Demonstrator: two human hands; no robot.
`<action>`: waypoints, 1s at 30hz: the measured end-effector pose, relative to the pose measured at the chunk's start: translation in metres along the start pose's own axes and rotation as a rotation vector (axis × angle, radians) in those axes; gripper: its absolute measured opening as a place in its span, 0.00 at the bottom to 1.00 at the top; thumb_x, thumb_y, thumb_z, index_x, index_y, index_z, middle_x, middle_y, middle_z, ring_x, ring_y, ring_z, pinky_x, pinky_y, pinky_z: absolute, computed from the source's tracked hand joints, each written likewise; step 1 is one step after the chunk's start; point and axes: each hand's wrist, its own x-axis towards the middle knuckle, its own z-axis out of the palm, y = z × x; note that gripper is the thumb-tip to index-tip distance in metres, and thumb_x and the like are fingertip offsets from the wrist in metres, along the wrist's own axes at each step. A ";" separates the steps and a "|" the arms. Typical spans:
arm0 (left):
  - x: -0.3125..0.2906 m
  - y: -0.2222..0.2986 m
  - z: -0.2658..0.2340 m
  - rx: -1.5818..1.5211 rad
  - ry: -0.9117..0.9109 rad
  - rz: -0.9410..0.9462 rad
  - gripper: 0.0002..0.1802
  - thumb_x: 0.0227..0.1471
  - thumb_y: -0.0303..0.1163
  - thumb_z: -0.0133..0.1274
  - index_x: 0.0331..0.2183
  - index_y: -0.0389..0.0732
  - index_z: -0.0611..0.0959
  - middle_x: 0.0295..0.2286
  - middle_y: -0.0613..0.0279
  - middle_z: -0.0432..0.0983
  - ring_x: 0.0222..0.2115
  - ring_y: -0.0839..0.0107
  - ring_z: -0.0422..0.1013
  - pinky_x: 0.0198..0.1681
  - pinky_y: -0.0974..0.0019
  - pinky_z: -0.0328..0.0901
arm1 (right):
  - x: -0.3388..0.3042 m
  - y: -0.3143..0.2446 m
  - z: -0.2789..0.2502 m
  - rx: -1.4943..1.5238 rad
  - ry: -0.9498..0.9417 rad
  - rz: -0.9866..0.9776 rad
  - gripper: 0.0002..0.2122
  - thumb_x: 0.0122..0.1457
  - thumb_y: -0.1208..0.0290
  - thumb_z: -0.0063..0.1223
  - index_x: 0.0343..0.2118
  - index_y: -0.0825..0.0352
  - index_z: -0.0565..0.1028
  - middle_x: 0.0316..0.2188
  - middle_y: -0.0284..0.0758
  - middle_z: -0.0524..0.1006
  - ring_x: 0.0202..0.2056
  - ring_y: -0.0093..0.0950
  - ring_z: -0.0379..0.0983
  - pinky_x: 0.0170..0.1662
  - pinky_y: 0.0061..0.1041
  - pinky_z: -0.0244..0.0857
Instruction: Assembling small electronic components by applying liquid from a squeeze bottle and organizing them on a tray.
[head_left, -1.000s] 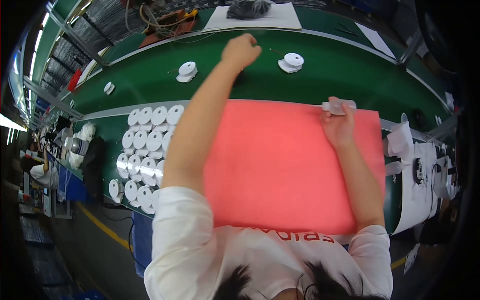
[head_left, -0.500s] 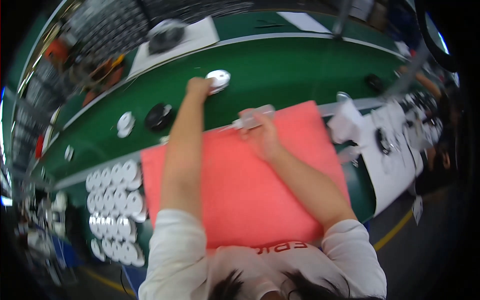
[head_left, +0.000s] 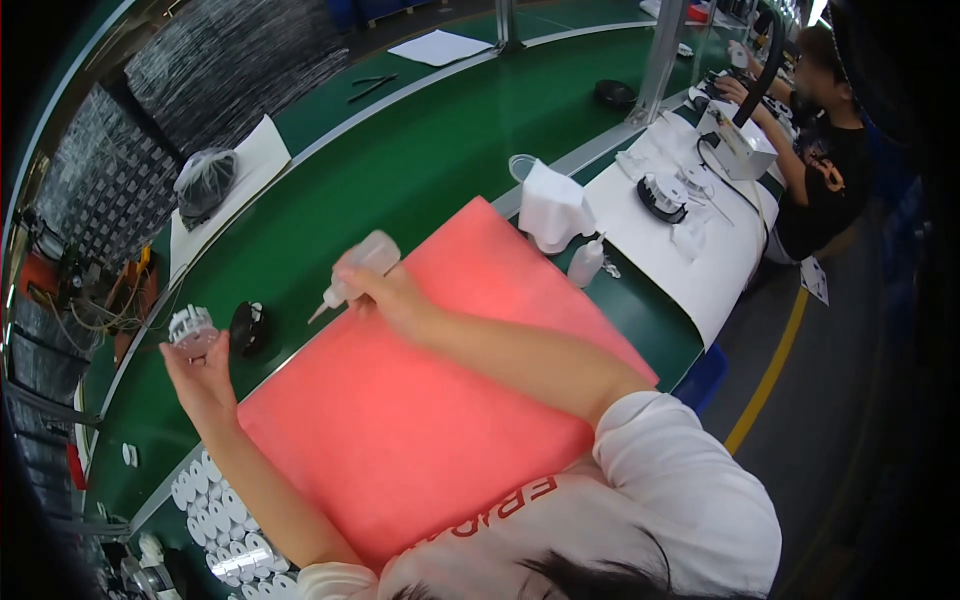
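My left hand (head_left: 205, 378) is closed on a white round plastic part (head_left: 194, 330) with prongs on its upper side, raised over the green work surface (head_left: 430, 150). Beside that part, a black round part (head_left: 248, 328) rests on the green surface. In my right hand (head_left: 392, 300) is a translucent squeeze bottle (head_left: 372, 258), tilted so its thin nozzle points down and to the left. The nozzle tip is apart from the white part. Beneath my forearms lies a pink mat (head_left: 420, 440).
Rows of white discs (head_left: 215, 510) stand left of the mat. To the right are a white cloth-like bundle (head_left: 553, 205), another small bottle (head_left: 587, 262) and a white sheet (head_left: 650, 260) with parts. A co-worker (head_left: 825, 150) sits beyond. Pliers (head_left: 372, 88) lie at the back.
The view has turned. My left hand has come back from the far green surface and now holds up the white part at the left. My right hand keeps the bottle, its nozzle now pointing lower.
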 end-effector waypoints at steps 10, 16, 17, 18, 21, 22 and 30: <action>-0.067 -0.027 0.025 0.314 -0.635 0.435 0.24 0.42 0.22 0.53 0.43 0.35 0.65 0.40 0.56 0.65 0.41 0.68 0.65 0.47 0.63 0.60 | -0.035 -0.083 0.023 -1.107 0.075 -0.823 0.10 0.41 0.74 0.57 0.28 0.68 0.72 0.30 0.38 0.74 0.28 0.28 0.71 0.30 0.19 0.65; -0.088 -0.020 0.037 0.752 -0.883 0.783 0.27 0.37 0.38 0.60 0.38 0.33 0.71 0.38 0.50 0.69 0.38 0.62 0.69 0.41 0.62 0.65 | -0.097 -0.094 0.030 -0.591 -0.332 -0.908 0.22 0.44 0.66 0.60 0.40 0.64 0.63 0.26 0.38 0.69 0.25 0.29 0.65 0.27 0.28 0.60; -0.093 -0.019 0.041 0.774 -0.845 0.798 0.24 0.28 0.32 0.59 0.33 0.34 0.74 0.34 0.52 0.69 0.34 0.63 0.69 0.37 0.64 0.65 | -0.105 -0.098 0.044 -0.692 -0.377 -0.896 0.24 0.44 0.63 0.61 0.42 0.62 0.62 0.28 0.38 0.69 0.25 0.29 0.64 0.27 0.28 0.58; -0.097 -0.020 0.047 0.783 -0.819 0.812 0.22 0.19 0.25 0.58 0.29 0.35 0.78 0.29 0.54 0.70 0.30 0.64 0.69 0.32 0.67 0.66 | -0.112 -0.107 0.056 -0.806 -0.413 -0.887 0.27 0.43 0.61 0.61 0.43 0.61 0.60 0.29 0.38 0.68 0.25 0.29 0.63 0.27 0.29 0.56; -0.100 -0.023 0.047 0.799 -0.825 0.864 0.23 0.20 0.26 0.59 0.29 0.35 0.78 0.29 0.55 0.70 0.29 0.64 0.69 0.30 0.67 0.67 | -0.112 -0.113 0.064 -0.973 -0.488 -0.853 0.30 0.43 0.59 0.62 0.46 0.59 0.57 0.30 0.39 0.68 0.25 0.29 0.63 0.26 0.29 0.54; -0.100 -0.022 0.047 0.812 -0.818 0.860 0.23 0.20 0.26 0.59 0.29 0.35 0.78 0.29 0.55 0.70 0.29 0.64 0.69 0.30 0.67 0.67 | -0.111 -0.112 0.064 -1.040 -0.524 -0.837 0.31 0.42 0.59 0.62 0.47 0.59 0.56 0.30 0.39 0.68 0.25 0.29 0.63 0.26 0.28 0.54; -0.106 -0.024 0.051 0.815 -0.814 0.809 0.22 0.20 0.26 0.59 0.28 0.35 0.77 0.29 0.55 0.69 0.29 0.64 0.69 0.30 0.67 0.66 | -0.109 -0.109 0.063 -1.087 -0.521 -0.892 0.30 0.46 0.57 0.58 0.48 0.61 0.56 0.29 0.39 0.68 0.24 0.29 0.62 0.26 0.29 0.54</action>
